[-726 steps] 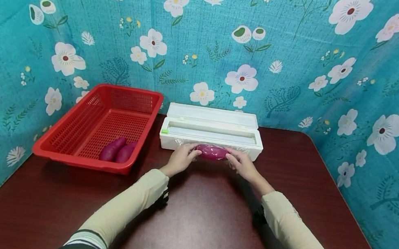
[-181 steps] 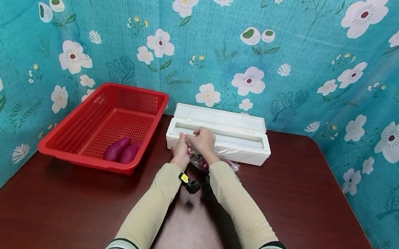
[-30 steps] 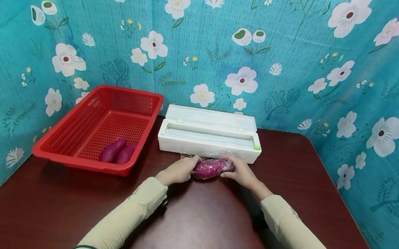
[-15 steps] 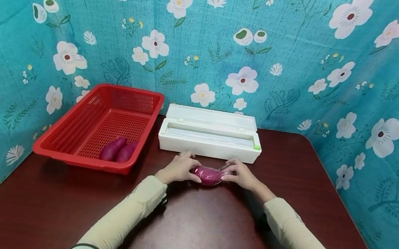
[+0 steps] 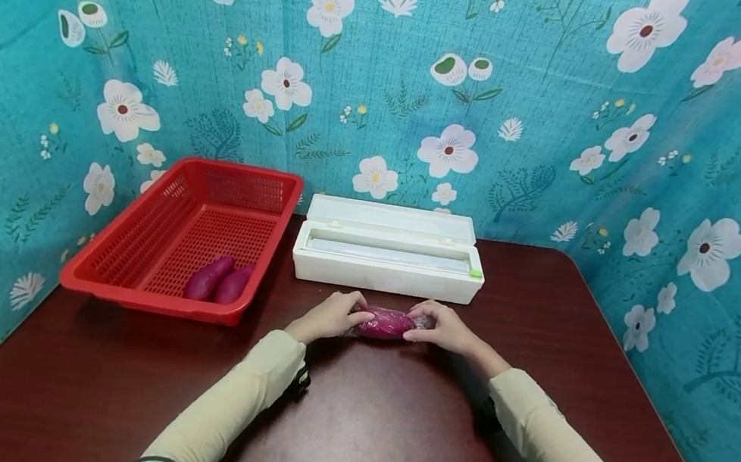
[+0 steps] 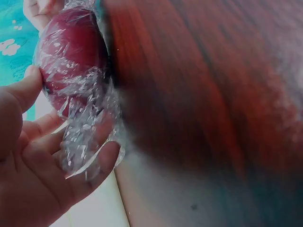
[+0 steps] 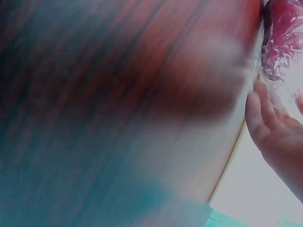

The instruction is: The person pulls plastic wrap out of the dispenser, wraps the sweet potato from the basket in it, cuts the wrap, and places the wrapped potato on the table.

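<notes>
A purple sweet potato (image 5: 386, 324), wrapped in clear cling film, lies level in front of the white box in the head view. My left hand (image 5: 332, 316) holds its left end, the thumb on the near side. At the other end my right hand (image 5: 445, 329) grips the film-covered tip between thumb and fingers. Up close in the left wrist view, crinkled film (image 6: 87, 142) trails from the potato's end over the curved fingers. Only part of the potato (image 7: 284, 33) shows at the edge of the right wrist view, beside the right hand's fingers.
The white cling film box (image 5: 386, 275) stands behind the hands, lid raised, with a roll inside and a green slider (image 5: 475, 273) at its right. Left of it, a red basket (image 5: 150, 300) contains two unwrapped sweet potatoes (image 5: 209, 279). A floral curtain hangs behind the dark table (image 5: 362, 428).
Six seconds ago both hands worked together at the potato's left end; now one is at each end. Over the last second the potato came slightly nearer and levelled. The slider was at the left earlier.
</notes>
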`<action>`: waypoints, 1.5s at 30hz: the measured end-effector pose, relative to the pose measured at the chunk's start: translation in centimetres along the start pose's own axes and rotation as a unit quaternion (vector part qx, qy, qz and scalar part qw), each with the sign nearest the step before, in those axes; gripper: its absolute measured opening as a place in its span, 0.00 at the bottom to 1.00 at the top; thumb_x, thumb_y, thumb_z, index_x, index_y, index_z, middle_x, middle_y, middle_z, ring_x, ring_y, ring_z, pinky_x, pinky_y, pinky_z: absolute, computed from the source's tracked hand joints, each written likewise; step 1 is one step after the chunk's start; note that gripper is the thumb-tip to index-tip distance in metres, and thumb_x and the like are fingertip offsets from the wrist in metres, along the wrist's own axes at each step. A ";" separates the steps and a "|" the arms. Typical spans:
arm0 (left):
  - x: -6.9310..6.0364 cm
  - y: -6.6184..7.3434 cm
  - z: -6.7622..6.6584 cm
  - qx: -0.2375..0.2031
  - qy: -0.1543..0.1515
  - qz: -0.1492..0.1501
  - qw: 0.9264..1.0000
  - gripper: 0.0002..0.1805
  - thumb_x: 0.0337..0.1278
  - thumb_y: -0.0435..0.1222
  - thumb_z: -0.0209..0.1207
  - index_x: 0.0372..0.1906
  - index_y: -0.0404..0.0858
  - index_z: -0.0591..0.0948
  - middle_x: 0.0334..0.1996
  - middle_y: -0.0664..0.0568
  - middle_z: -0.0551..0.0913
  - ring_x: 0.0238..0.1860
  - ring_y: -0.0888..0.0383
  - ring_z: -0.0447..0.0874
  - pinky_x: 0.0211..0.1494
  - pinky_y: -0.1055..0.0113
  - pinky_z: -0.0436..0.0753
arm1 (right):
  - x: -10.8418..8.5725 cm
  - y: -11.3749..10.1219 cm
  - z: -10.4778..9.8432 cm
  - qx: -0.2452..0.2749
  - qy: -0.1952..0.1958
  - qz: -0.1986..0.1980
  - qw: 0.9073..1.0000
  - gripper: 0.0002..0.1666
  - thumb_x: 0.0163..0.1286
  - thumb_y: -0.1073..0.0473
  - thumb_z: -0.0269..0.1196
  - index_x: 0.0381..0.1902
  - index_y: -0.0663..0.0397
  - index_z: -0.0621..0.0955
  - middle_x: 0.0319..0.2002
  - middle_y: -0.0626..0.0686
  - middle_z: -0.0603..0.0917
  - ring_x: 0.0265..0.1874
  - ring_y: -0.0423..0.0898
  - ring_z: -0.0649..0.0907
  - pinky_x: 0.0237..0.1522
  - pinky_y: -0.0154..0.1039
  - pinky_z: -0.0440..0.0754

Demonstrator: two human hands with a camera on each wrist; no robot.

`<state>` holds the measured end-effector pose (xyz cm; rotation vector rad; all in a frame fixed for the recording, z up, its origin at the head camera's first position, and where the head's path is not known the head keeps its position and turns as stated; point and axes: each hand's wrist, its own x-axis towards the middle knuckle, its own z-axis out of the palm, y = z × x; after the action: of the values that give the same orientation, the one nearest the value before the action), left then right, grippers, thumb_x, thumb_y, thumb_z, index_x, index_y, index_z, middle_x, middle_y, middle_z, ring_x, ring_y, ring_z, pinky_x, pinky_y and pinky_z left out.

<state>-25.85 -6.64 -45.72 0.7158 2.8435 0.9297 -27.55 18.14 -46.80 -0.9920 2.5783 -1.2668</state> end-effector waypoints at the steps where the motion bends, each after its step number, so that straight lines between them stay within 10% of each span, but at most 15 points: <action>1: 0.0 0.0 0.0 0.008 0.004 0.005 1.000 0.14 0.58 0.43 0.55 0.37 0.35 0.78 0.33 0.50 0.81 0.38 0.56 0.78 0.43 0.64 0.74 | 0.0 0.0 0.1 -0.011 0.004 -0.005 1.000 0.18 0.48 0.59 0.70 0.36 0.63 0.80 0.35 0.55 0.79 0.36 0.49 0.77 0.37 0.37 0.74; 11: -0.5 -0.2 -0.3 0.021 -0.028 0.045 0.998 0.30 0.32 0.37 0.71 0.45 0.30 0.74 0.39 0.44 0.79 0.42 0.52 0.76 0.47 0.62 0.73 | -0.3 -2.3 -0.1 0.004 -0.035 -0.047 0.998 0.20 0.54 0.71 0.63 0.46 0.69 0.74 0.28 0.58 0.81 0.26 0.47 0.79 0.28 0.36 0.76; 32: -0.2 -0.3 -0.2 0.040 -0.029 0.032 0.998 0.27 0.35 0.38 0.70 0.44 0.29 0.77 0.40 0.43 0.79 0.44 0.51 0.75 0.49 0.62 0.72 | -0.3 -0.8 0.8 -0.120 -0.024 -0.048 0.991 0.31 0.47 0.62 0.70 0.51 0.59 0.73 0.44 0.56 0.79 0.40 0.46 0.78 0.42 0.43 0.75; 45: -0.6 0.0 -1.5 -0.072 0.074 0.016 0.994 0.50 0.32 0.40 0.72 0.63 0.29 0.58 0.55 0.36 0.65 0.54 0.45 0.66 0.56 0.54 0.66 | -2.1 -1.2 -1.9 -0.074 0.061 -0.030 0.995 0.28 0.52 0.64 0.67 0.52 0.61 0.73 0.41 0.56 0.79 0.31 0.44 0.75 0.32 0.39 0.74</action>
<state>-25.61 -7.74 -44.51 0.7060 2.8574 1.2286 -25.98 20.12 -45.04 -1.0578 2.7909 -1.1994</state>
